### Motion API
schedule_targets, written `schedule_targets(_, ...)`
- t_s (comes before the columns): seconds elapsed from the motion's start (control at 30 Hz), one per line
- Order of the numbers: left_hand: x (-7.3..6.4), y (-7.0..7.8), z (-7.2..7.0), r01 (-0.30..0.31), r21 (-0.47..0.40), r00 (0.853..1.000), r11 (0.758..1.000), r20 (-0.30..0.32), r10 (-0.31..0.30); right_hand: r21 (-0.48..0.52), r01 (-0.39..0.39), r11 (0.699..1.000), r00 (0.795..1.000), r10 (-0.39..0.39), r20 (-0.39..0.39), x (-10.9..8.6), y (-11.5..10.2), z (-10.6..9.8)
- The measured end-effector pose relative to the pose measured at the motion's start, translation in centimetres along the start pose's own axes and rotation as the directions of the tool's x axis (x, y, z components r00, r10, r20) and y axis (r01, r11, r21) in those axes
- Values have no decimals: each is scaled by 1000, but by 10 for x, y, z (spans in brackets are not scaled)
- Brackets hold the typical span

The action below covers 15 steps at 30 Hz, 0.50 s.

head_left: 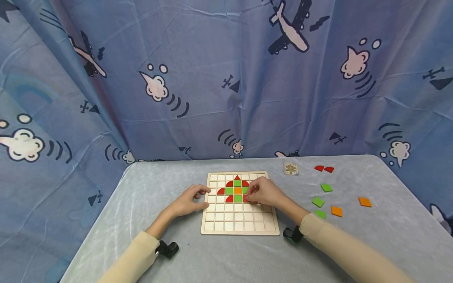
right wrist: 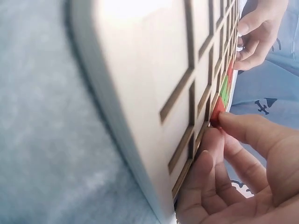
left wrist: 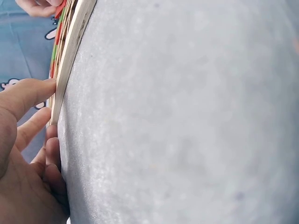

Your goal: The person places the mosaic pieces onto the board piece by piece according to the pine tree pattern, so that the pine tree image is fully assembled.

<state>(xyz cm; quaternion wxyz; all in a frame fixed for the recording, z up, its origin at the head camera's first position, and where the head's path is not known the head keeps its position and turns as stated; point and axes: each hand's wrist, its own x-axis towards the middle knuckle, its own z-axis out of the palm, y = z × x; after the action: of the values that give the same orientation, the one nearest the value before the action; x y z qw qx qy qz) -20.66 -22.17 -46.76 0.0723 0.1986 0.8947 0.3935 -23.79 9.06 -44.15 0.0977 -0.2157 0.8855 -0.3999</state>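
A wooden grid board (head_left: pixel 219 226) lies on the table before me. Set in its upper middle are a red triangle (head_left: pixel 237 178), several red quarter-circle pieces and several green squares (head_left: pixel 238 198) around one orange square (head_left: pixel 238 190). My left hand (head_left: pixel 187 202) touches the board's left edge, thumb and fingers spread along it. With thumb and fingertips, my right hand (head_left: pixel 264 192) pinches a red quarter-circle piece (right wrist: pixel 217 113) at a cell right of the lowest green square. That hand covers part of the board's right side.
Right of the board lie two loose red quarter-circles (head_left: pixel 329 169), three green squares (head_left: pixel 318 202) and two orange squares (head_left: pixel 337 211). A small pattern card (head_left: pixel 291 169) sits behind them at the board's upper right. A blue printed curtain (head_left: pixel 201 78) hangs behind the table.
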Motion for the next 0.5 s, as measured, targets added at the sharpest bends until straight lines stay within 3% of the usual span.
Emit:
schedule_targets(0.27,0,1,0,-3,-2,1000,1000,3,3,-19,-21,1000,1000,21,-3,0,0,1)
schedule_targets(0.5,0,0,0,8,-8,1000,1000,4,-8,-52,28,998,999,-29,-15,0,0,1)
